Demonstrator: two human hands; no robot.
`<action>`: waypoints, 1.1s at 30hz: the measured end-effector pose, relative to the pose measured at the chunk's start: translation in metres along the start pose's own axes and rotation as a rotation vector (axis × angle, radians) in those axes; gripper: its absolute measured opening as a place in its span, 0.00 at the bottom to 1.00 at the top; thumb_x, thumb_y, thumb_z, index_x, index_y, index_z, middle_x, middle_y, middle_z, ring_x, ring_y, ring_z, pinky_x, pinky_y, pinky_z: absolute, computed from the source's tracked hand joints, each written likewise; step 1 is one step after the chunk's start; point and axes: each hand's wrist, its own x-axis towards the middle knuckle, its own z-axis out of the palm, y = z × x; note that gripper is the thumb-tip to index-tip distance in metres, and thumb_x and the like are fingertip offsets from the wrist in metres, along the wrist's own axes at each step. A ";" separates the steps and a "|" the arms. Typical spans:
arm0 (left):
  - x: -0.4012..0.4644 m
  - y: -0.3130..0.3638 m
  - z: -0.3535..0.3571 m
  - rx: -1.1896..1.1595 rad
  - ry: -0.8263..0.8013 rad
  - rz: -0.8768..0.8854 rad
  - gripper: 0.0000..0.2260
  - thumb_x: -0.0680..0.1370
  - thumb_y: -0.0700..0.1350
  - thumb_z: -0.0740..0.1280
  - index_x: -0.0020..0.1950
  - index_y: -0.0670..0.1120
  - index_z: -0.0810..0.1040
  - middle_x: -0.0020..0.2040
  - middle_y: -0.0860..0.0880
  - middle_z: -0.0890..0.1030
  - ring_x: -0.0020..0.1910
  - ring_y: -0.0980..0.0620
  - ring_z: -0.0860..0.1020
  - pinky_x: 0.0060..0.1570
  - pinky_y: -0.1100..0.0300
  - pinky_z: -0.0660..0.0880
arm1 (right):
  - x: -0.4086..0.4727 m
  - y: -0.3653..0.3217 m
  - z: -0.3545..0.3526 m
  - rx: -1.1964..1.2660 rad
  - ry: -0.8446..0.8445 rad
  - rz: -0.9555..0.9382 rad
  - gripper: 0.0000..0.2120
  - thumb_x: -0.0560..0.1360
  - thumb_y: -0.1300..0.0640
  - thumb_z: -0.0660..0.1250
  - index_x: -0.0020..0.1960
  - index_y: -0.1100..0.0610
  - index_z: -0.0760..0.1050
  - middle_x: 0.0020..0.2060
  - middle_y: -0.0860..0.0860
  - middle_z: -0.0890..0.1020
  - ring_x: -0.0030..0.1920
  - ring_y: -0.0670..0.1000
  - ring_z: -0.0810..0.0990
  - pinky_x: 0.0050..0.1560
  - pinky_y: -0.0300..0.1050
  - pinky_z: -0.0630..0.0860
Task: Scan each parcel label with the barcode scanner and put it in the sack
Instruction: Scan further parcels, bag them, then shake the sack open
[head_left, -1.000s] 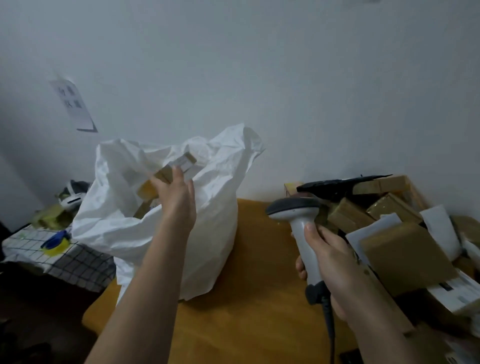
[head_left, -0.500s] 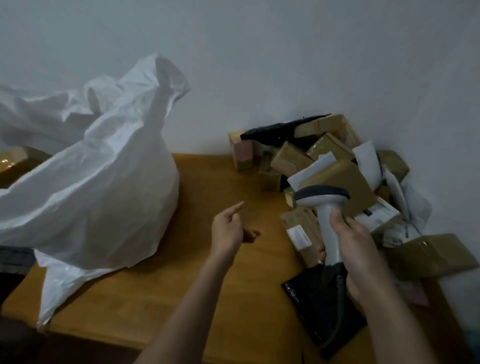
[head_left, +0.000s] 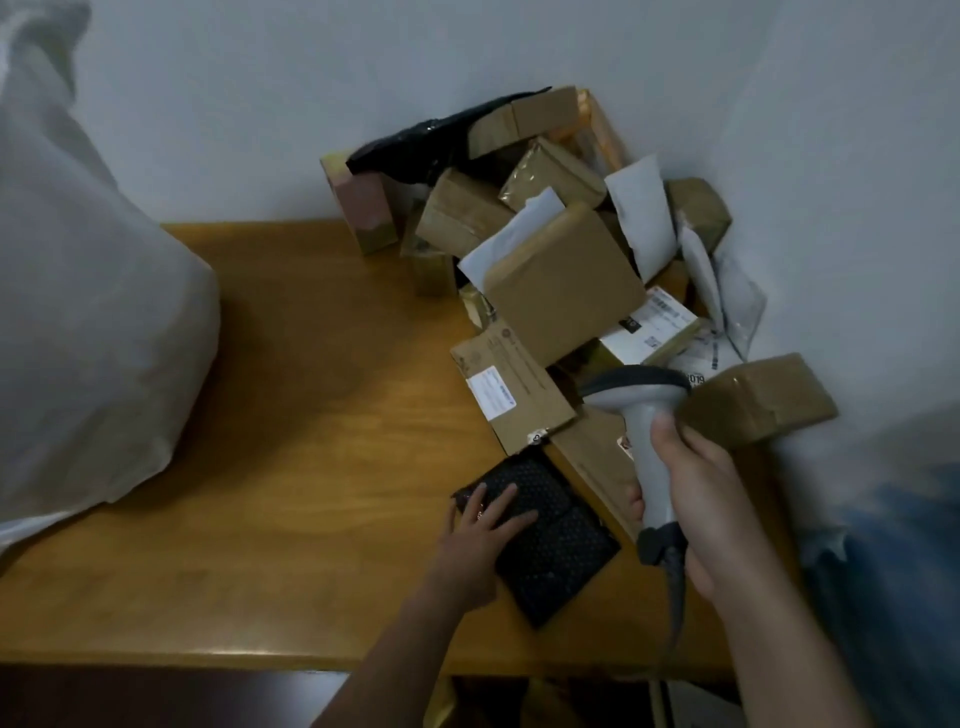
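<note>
Dropped onto the dotted black parcel (head_left: 556, 540), left hand (head_left: 480, 530) lies flat; right hand (head_left: 696, 499) grips grey scanner (head_left: 644, 415).

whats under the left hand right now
The left hand lies with straight fingers on a black dotted mailer, which lies flat on the wooden table. No label shows on its upper face; its underside is hidden.

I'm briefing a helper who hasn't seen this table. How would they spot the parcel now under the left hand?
Find the heap of parcels in the table's far right corner, then come to its near edge. There the left hand rests on a flat black dotted parcel, the only dark one among brown boxes there.
</note>
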 end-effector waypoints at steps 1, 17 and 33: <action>0.002 0.000 0.008 0.068 -0.040 -0.002 0.41 0.78 0.38 0.66 0.79 0.63 0.44 0.79 0.55 0.35 0.78 0.44 0.35 0.75 0.37 0.42 | 0.003 0.001 -0.004 0.000 0.001 0.007 0.14 0.82 0.47 0.57 0.47 0.54 0.76 0.32 0.58 0.76 0.31 0.54 0.75 0.36 0.49 0.72; -0.009 -0.006 -0.028 -0.251 0.269 -0.200 0.16 0.82 0.37 0.57 0.67 0.50 0.71 0.61 0.45 0.76 0.60 0.43 0.73 0.57 0.53 0.71 | 0.009 -0.011 -0.023 0.073 -0.003 -0.037 0.17 0.82 0.46 0.57 0.57 0.56 0.76 0.36 0.60 0.76 0.31 0.53 0.75 0.31 0.46 0.73; -0.072 -0.008 -0.136 -1.631 0.622 -0.468 0.12 0.86 0.45 0.53 0.59 0.44 0.75 0.50 0.41 0.85 0.47 0.41 0.84 0.45 0.44 0.79 | -0.006 -0.018 0.052 -0.085 -0.127 -0.209 0.17 0.71 0.47 0.74 0.54 0.53 0.73 0.39 0.54 0.80 0.36 0.50 0.79 0.35 0.46 0.77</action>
